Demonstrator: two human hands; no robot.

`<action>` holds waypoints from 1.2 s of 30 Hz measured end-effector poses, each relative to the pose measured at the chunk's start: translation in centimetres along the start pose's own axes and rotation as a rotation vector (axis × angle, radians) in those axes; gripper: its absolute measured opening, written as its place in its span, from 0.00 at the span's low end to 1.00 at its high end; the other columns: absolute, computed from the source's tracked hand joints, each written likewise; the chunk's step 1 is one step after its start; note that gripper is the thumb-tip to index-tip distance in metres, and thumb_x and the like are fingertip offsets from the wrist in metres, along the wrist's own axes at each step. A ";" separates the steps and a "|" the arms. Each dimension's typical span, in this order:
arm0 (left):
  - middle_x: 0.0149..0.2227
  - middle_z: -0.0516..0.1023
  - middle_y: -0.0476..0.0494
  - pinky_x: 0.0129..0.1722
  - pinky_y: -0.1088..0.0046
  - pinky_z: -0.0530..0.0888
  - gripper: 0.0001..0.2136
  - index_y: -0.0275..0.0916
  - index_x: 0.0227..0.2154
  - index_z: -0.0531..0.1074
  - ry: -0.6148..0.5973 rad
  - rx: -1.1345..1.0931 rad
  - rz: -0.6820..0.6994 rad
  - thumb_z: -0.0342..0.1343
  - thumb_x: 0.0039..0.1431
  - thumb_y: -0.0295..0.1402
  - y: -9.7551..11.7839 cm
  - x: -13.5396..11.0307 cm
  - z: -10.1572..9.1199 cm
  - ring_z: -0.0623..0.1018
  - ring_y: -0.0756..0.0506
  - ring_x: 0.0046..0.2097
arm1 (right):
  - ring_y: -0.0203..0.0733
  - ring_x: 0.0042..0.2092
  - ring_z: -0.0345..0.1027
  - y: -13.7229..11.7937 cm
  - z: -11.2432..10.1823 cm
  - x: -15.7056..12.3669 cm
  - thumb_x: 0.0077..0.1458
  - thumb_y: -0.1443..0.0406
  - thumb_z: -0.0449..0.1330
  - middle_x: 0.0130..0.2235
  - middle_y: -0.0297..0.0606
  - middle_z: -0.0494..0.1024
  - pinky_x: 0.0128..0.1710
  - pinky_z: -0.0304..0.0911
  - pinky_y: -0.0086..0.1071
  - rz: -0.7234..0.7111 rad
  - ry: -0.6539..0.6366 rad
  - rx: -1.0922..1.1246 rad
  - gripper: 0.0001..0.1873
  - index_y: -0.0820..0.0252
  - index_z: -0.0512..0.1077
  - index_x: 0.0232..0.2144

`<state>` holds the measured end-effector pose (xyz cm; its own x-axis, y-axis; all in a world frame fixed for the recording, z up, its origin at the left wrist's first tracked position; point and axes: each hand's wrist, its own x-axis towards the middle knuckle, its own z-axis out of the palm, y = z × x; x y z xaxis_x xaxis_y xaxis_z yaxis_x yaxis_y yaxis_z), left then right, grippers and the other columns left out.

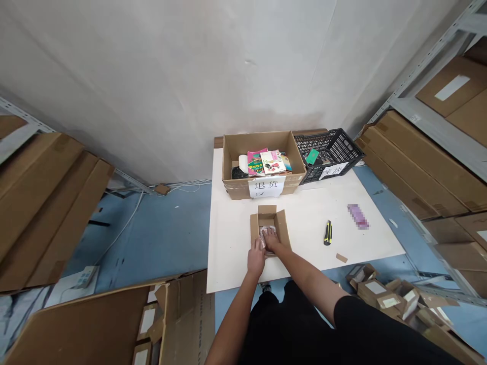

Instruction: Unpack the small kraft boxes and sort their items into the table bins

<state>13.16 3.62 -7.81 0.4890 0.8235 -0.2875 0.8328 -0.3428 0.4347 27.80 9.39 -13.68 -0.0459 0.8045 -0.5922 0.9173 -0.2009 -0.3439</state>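
Note:
A small cardboard box (283, 230) stands on the white table with its flaps folded outward. My left hand (256, 258) grips its near left edge, fingertips over the rim. Inside lies a crumpled, clear plastic-wrapped item (263, 238); what is within the wrap is too small to make out. My right hand (271, 240) reaches into the box with its fingers on that wrap, covering part of it. To the right on the table lies a yellow and black utility knife (327, 233), apart from both hands.
Behind the small box stand a larger cardboard box (238, 190) of books and a black plastic crate (344, 147). A brown cardboard scrap (341, 258) and a blurred purple item (358, 216) lie at right. Shelves flank the table; discarded boxes (375, 291) cover floor at lower right.

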 end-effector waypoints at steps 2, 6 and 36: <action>0.76 0.53 0.36 0.64 0.53 0.71 0.17 0.40 0.56 0.77 0.026 0.016 -0.003 0.57 0.65 0.31 0.1 -0.1 0.1 0.53 0.32 0.76 | 0.64 0.77 0.37 0.1 -0.2 -0.2 0.42 0.66 0.75 0.76 0.58 0.47 0.73 0.39 0.51 -0.002 -0.052 0.021 0.60 0.59 0.55 0.74; 0.75 0.55 0.36 0.60 0.56 0.74 0.15 0.39 0.52 0.79 0.058 0.062 -0.013 0.55 0.66 0.28 0.5 -0.2 0.3 0.54 0.33 0.75 | 0.64 0.75 0.42 -0.2 -1.0 -0.3 0.43 0.66 0.74 0.75 0.60 0.52 0.71 0.45 0.49 0.014 -0.011 -0.093 0.60 0.61 0.53 0.74; 0.71 0.65 0.34 0.64 0.50 0.72 0.10 0.39 0.40 0.83 0.307 0.089 -0.221 0.58 0.59 0.28 -10.5 -6.3 -4.5 0.63 0.29 0.72 | 0.52 0.66 0.61 9.9 -13.8 -5.0 0.58 0.65 0.65 0.66 0.49 0.68 0.63 0.57 0.41 0.103 0.353 0.081 0.37 0.54 0.64 0.69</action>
<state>0.15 4.08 -6.73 0.2060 0.9743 -0.0911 0.9352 -0.1686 0.3114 42.59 11.13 -4.08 0.1976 0.9179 -0.3440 0.8749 -0.3235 -0.3605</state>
